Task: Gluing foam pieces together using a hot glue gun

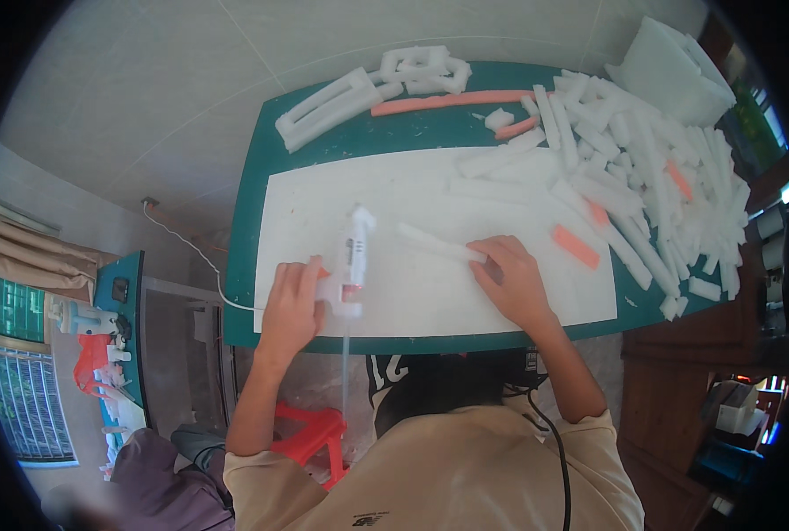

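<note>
My left hand [292, 305] is closed round the handle of a white hot glue gun [356, 261]. Its nozzle points toward the far side of the table, and a clear glue stick [346, 363] sticks out of its back end past the near edge. My right hand [514, 279] pinches the right end of a thin white foam strip [434, 242], whose left end reaches toward the gun without touching it. Both hands are over a white sheet [394, 310]. Beside my right hand lies a flat pink foam piece [576, 246].
A large heap of white foam strips [651, 168] covers the table's right side, a thick foam roll [673, 75] behind it. Joined foam frames [328, 108] and a long pink strip [456, 102] lie along the far edge. A white cord [191, 250] runs to a wall socket. A red stool [310, 434] stands below.
</note>
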`<state>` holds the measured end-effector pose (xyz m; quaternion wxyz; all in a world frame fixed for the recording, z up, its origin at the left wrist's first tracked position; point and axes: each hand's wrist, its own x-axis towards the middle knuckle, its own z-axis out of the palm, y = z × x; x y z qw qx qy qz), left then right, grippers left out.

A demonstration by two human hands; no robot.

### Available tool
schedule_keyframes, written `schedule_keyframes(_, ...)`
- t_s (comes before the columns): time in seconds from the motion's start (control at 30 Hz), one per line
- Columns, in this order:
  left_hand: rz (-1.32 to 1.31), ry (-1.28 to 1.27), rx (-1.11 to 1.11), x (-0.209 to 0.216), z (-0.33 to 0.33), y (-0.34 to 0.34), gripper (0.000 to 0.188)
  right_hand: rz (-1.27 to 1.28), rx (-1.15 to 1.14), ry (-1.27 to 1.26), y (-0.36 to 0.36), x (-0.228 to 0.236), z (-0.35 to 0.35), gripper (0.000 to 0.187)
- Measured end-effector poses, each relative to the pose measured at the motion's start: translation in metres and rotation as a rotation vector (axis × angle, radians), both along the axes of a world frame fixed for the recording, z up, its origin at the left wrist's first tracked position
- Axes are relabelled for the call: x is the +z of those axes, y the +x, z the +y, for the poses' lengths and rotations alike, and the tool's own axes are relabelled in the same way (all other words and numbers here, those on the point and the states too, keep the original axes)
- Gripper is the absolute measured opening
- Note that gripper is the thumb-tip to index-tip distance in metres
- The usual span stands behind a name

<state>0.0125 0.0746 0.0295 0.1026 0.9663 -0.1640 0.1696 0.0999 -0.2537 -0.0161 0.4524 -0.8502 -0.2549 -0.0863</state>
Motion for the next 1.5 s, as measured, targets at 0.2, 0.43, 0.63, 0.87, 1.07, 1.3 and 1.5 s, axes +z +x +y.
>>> schedule_keyframes(0.2,-0.072,0.044,-0.222,0.003,-0.038,-0.003,0.049,-0.228,0.013,0.010,-0.001,-0.001,0.003,0.028)
schedule_keyframes(0.43,-0.175,0.147,-0.199,-0.011,-0.047,-0.005,0.047,-0.253,0.029,0.008,-0.005,0.004,0.004,0.027)
schedule_keyframes(0.63,-0.115,0.173,-0.190,-0.014,-0.048,-0.008,0.051,-0.248,0.024,0.038,-0.006,0.003,0.003,0.027)
schedule_keyframes(0.87,-0.081,0.173,-0.160,-0.014,-0.049,-0.008,0.056,-0.235,0.053,0.045,-0.006,0.004,0.003,0.024)
schedule_keyframes(1.07,-0.095,0.183,-0.172,-0.016,-0.047,-0.007,0.050,-0.190,0.079,0.069,-0.004,0.005,0.002,0.023)
schedule_keyframes(1.3,-0.048,0.194,-0.183,-0.015,-0.047,-0.007,0.052,-0.222,0.063,0.027,-0.003,0.002,0.002,0.021)
schedule_keyframes(1.5,-0.013,0.183,-0.176,-0.012,-0.048,-0.009,0.052,-0.243,0.051,0.013,-0.003,0.004,0.003,0.021)
